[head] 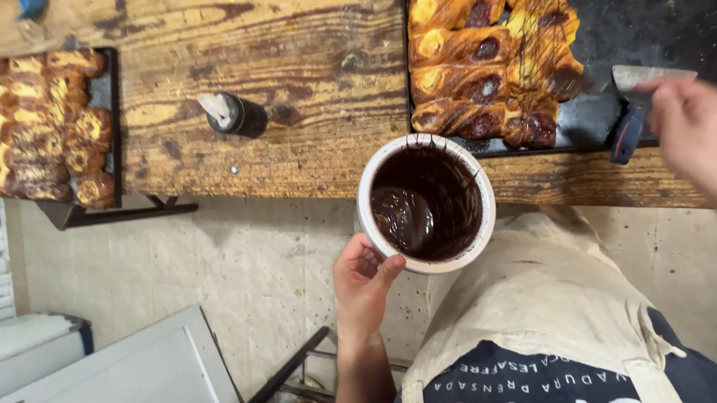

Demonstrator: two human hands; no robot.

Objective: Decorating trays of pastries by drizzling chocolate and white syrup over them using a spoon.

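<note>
My left hand grips a white tub by its near rim; the tub holds dark melted chocolate and hangs just off the wooden table's front edge. My right hand is blurred at the right, fingers bent, beside a metal scraper with a dark handle that lies on a black baking tray. Whether the fingers touch the scraper is unclear. Golden pastries with yellow and dark fillings, streaked with chocolate, fill the tray's left half.
A second tray of pastries overhangs the table's left end. A small dark bottle with a white cap lies on the wood. Below are a tiled floor, white containers and a wire rack.
</note>
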